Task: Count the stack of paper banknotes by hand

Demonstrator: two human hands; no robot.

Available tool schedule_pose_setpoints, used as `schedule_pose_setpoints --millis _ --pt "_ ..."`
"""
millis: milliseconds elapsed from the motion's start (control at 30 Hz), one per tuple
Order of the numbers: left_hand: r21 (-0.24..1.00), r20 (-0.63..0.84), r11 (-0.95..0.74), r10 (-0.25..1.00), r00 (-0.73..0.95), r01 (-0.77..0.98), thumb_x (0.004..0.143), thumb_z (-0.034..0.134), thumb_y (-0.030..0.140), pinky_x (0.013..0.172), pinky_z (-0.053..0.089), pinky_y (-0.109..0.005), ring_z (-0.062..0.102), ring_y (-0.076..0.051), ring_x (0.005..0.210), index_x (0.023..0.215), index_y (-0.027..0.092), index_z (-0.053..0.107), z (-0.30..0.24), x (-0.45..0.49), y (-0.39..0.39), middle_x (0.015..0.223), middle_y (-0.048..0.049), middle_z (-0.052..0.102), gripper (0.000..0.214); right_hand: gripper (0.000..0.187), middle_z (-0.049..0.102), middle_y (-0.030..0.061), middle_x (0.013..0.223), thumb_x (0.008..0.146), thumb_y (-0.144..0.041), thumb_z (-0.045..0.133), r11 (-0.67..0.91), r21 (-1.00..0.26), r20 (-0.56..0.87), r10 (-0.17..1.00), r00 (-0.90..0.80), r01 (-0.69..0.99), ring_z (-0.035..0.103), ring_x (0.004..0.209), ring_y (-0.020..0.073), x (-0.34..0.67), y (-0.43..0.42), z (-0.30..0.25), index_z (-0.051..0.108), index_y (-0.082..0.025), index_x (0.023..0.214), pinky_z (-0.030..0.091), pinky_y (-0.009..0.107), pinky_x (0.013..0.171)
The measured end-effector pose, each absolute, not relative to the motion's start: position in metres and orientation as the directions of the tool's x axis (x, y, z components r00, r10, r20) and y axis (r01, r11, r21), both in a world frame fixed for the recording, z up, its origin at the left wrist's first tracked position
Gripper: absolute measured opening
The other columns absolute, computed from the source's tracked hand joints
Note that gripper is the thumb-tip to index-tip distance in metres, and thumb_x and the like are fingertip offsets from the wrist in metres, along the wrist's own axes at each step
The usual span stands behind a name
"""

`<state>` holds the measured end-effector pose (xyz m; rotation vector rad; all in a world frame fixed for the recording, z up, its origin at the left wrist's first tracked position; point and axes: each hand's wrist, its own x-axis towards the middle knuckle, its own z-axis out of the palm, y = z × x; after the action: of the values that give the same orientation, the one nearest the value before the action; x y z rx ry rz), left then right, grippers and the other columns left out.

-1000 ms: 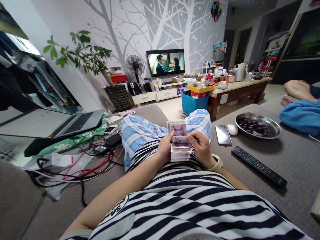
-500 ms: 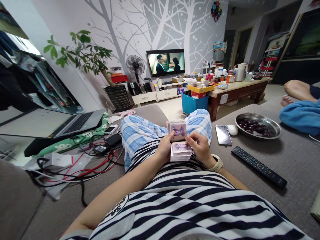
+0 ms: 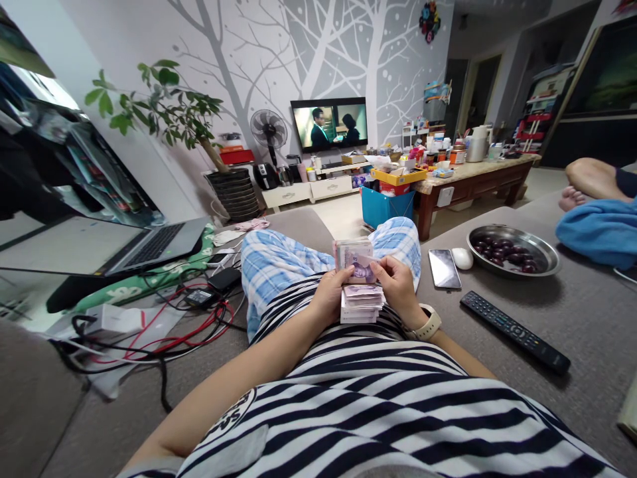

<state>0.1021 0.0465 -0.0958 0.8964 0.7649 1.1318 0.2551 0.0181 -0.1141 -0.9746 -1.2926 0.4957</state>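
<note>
I sit back on a grey sofa [image 3: 587,318] in a striped shirt and blue plaid trousers. A thick stack of purple banknotes [image 3: 359,279] rests on my lap. My left hand [image 3: 328,295] is closed round the stack's left side, thumb on top. My right hand [image 3: 398,285], with a pale watch at the wrist, has its fingers curled on the top note near the stack's upper right edge. The far half of the stack stands raised.
To my right lie a phone [image 3: 444,268], a white mouse [image 3: 462,258], a metal bowl of dark fruit [image 3: 512,249] and a black remote [image 3: 515,332]. Another person's legs and a blue cloth [image 3: 597,229] are far right. A laptop [image 3: 149,245] and tangled cables [image 3: 164,325] are at left.
My right hand has moved up from the lower notes to the raised part of the stack, and another note has come down onto the lower pile. My left hand stays put.
</note>
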Motion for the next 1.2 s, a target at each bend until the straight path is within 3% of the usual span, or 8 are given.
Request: schedule_pose_setpoints --millis 233,400,633,900,1200 --pt "0.867 -0.107 0.199 0.97 0.219 -0.457 0.094 0.063 0.029 0.09 0.062 -0.039 0.08 -0.027 0.085 0.095 0.007 0.078 -0.086 0.107 0.043 0.086 -0.0142 0.082 0.027 0.036 0.05 -0.0042 0.062 0.097 -0.047 0.06 0.565 -0.792 0.61 0.747 0.266 0.229 0.045 0.061 0.0145 0.255 0.011 -0.115 0.056 -0.022 0.07 0.036 0.029 0.061" --pt "0.876 -0.099 0.196 0.967 0.233 -0.44 0.088 0.07 0.027 0.092 0.062 -0.041 0.079 -0.03 0.092 0.087 0.01 0.077 -0.073 0.106 0.034 0.085 -0.0127 0.082 0.018 0.033 0.053 -0.0032 0.064 0.097 -0.045 0.06 0.63 -0.742 0.67 0.708 0.223 0.228 0.047 0.062 0.0152 0.255 0.006 -0.115 0.061 -0.022 0.075 0.037 0.029 0.062" --pt "0.902 -0.077 0.16 0.974 0.213 -0.402 0.083 0.072 0.023 0.087 0.062 -0.037 0.078 -0.028 0.086 0.079 0.01 0.076 -0.072 0.105 0.034 0.075 -0.0103 0.08 0.014 0.019 0.065 -0.0004 0.074 0.095 -0.04 0.064 0.641 -0.752 0.658 0.716 0.232 0.154 0.055 0.066 0.0171 0.254 0.006 -0.116 0.069 -0.022 0.092 0.043 0.03 0.064" --pt "0.873 -0.107 0.208 0.964 0.243 -0.44 0.083 0.075 0.028 0.087 0.062 -0.041 0.078 -0.031 0.091 0.087 0.011 0.077 -0.072 0.105 0.035 0.077 -0.0104 0.08 0.018 0.019 0.066 -0.0002 0.073 0.094 -0.04 0.066 0.642 -0.749 0.661 0.709 0.246 0.164 0.057 0.067 0.0172 0.254 0.004 -0.114 0.069 -0.022 0.089 0.045 0.03 0.065" --pt "0.862 -0.115 0.217 0.964 0.241 -0.458 0.094 0.058 0.02 0.089 0.062 -0.039 0.079 -0.028 0.088 0.083 0.01 0.074 -0.069 0.107 0.034 0.071 -0.0104 0.077 0.022 0.025 0.064 -0.0006 0.071 0.097 -0.044 0.062 0.652 -0.736 0.677 0.701 0.227 0.183 0.055 0.065 0.0169 0.255 0.003 -0.114 0.067 -0.022 0.085 0.044 0.03 0.064"
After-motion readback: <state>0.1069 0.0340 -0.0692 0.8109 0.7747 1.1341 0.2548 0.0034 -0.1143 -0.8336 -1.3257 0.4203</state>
